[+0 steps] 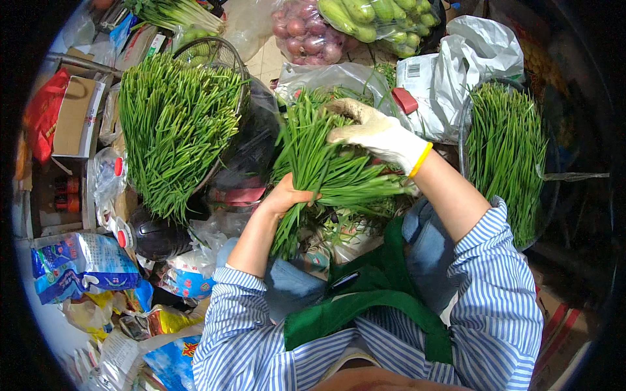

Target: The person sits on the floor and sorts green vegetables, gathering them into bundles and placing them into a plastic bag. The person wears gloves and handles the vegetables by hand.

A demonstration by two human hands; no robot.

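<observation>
My bare left hand (289, 196) grips a loose bunch of green garlic chives (308, 154) near its lower part, thumb across the leaves. Some leaves hang below the fist, while others fan out to the right. Over the right side of the bunch is my right hand (364, 124), in a soiled white knit glove with a yellow cuff. Its thumb and fingers are curved and apart, touching or just above the leaves, with nothing clearly pinched between them. More chives and loose trimmings (345, 225) lie beneath, partly hidden by the bunch.
A mesh basket (243, 73) packed with upright chives (181, 132) stands left; another container of chives (506, 161) stands right. Beyond are bagged red onions (308, 34), bagged green gourds (376, 19), white plastic bags (469, 68) and a red block (404, 100). Packaged goods (85, 269) crowd the lower left.
</observation>
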